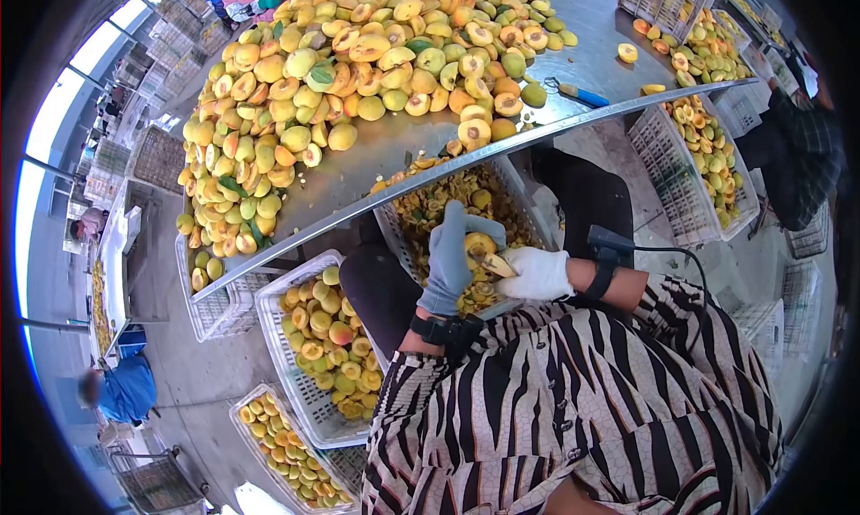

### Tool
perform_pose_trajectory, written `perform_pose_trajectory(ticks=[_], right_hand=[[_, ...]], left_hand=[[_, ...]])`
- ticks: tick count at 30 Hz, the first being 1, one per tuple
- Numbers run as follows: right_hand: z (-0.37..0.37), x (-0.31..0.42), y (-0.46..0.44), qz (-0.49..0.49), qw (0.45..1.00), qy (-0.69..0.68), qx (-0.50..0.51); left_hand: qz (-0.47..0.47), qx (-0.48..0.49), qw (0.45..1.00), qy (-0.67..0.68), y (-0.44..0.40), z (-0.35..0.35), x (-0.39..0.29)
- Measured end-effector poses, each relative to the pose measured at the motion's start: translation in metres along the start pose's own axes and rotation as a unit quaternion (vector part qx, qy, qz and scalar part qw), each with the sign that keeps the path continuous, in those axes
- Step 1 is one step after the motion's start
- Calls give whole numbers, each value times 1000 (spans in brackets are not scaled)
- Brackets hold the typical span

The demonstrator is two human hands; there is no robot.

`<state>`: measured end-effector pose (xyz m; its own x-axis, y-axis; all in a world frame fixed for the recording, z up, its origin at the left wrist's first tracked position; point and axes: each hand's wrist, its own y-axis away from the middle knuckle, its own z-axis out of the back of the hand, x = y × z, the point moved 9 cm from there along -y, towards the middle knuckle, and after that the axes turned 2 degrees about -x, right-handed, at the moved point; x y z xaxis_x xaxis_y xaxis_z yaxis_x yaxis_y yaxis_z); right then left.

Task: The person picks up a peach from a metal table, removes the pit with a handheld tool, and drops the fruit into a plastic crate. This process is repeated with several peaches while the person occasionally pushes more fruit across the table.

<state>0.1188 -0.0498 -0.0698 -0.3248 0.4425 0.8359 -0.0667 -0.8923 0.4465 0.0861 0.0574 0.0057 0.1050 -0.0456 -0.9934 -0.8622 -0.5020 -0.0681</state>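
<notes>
My left hand point(448, 260), in a grey glove, is closed around a halved yellow peach point(479, 244), its cut side showing. Close against the fruit, my right hand point(535, 274) in a white glove grips a pale tan tool point(498, 265). Fingers hide most of this tool, so its working end cannot be made out. Both hands are held over a white crate point(530, 212) between my knees, which contains peach scraps and pits point(430, 206).
A metal table point(358, 170) bears a large heap of peaches point(358, 58) and a blue-handled tool point(582, 94). Crates of peaches stand at left point(269, 322), lower left point(246, 416) and right point(658, 148). A cable point(685, 253) runs from my right wrist. Other people sit around.
</notes>
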Motion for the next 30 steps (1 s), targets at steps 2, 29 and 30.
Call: perform_pose_trajectory(ticks=[2, 29, 30], right_hand=[[4, 18, 1, 131, 972, 185, -67], [4, 9, 18, -34, 959, -283, 6], [14, -10, 11, -17, 973, -224, -52]], left_hand=[[81, 12, 996, 44, -1, -3, 26], [54, -211, 976, 20, 28, 78, -5], [12, -227, 971, -79, 41, 91, -43]])
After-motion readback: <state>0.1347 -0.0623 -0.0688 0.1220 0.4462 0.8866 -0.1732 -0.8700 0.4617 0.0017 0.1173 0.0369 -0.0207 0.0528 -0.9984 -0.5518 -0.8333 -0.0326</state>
